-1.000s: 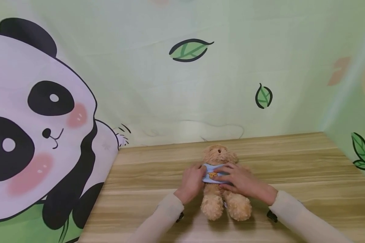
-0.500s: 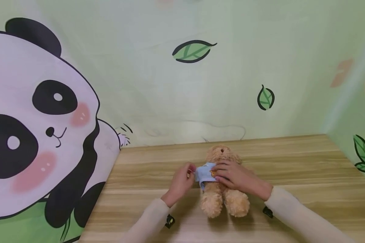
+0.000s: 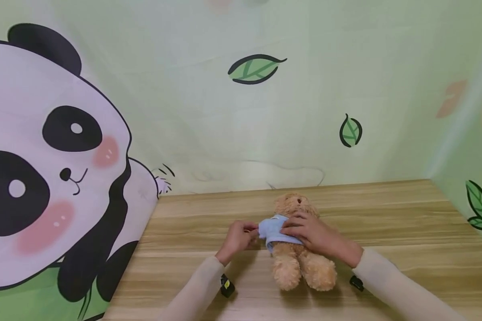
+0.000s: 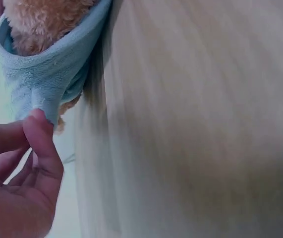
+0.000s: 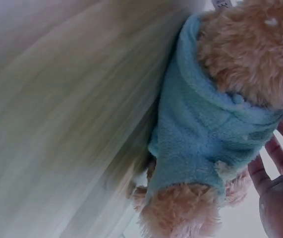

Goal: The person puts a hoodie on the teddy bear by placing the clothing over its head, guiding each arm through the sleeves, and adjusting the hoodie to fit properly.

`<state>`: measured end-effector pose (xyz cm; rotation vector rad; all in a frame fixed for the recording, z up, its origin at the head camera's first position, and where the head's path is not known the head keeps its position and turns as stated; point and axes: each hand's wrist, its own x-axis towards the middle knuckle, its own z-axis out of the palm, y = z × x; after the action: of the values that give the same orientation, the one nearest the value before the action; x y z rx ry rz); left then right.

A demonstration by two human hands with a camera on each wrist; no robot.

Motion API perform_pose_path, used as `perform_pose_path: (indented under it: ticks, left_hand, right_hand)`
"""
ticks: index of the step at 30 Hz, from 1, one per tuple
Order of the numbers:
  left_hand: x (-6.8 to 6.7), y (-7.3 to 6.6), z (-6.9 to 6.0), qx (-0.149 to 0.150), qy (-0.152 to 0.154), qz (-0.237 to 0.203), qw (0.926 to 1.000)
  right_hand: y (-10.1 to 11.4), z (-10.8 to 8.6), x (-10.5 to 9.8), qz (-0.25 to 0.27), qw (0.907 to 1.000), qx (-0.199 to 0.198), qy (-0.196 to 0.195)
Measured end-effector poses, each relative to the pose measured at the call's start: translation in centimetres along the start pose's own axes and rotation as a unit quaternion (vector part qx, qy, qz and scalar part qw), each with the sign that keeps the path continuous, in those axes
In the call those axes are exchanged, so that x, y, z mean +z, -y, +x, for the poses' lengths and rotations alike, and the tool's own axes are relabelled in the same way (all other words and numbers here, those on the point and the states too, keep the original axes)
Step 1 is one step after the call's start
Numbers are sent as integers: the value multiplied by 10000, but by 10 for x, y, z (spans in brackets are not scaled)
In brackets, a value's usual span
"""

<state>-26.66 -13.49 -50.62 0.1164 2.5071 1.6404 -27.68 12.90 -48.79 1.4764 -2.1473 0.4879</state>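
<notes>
A light-brown teddy bear (image 3: 287, 269) lies on its back on the wooden table, head away from me, wearing a light-blue fleece shirt (image 3: 272, 231). My left hand (image 3: 237, 240) pinches the end of the shirt's left-side sleeve between thumb and fingertip and holds it out sideways. In the left wrist view the fleece (image 4: 42, 84) is drawn to a point at the fingertips. My right hand (image 3: 316, 234) rests on the shirt's front with its fingers extended, covering part of the chest. In the right wrist view, its fingers (image 5: 278, 156) lie along the shirt's side.
The wood-grain table (image 3: 193, 223) meets a pale green backdrop (image 3: 201, 111) at its back edge. A printed panda (image 3: 76, 169) fills the left side. Small black devices (image 3: 226, 286) sit at both wrists.
My left hand has moved left from the bear's chest to the sleeve, stretching the shirt out to that side. My right hand has stayed on the chest. The bear has shifted slightly right.
</notes>
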Motion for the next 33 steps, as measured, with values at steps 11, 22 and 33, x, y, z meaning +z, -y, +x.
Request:
perform_pose_path:
  ticks: [11,22,33]
  left_hand:
    - [1,2,2,-191,535,-670,9961]
    - [4,-3,1,-286,613,-618,9958]
    - [12,-11,0,186,283,-343,9988]
  right_hand:
    - [2,-6,1,-296,9995,-134,58]
    - [5,-6,2,56,9992,-60,394]
    - [3,-8,6,-290,9992,-91,274]
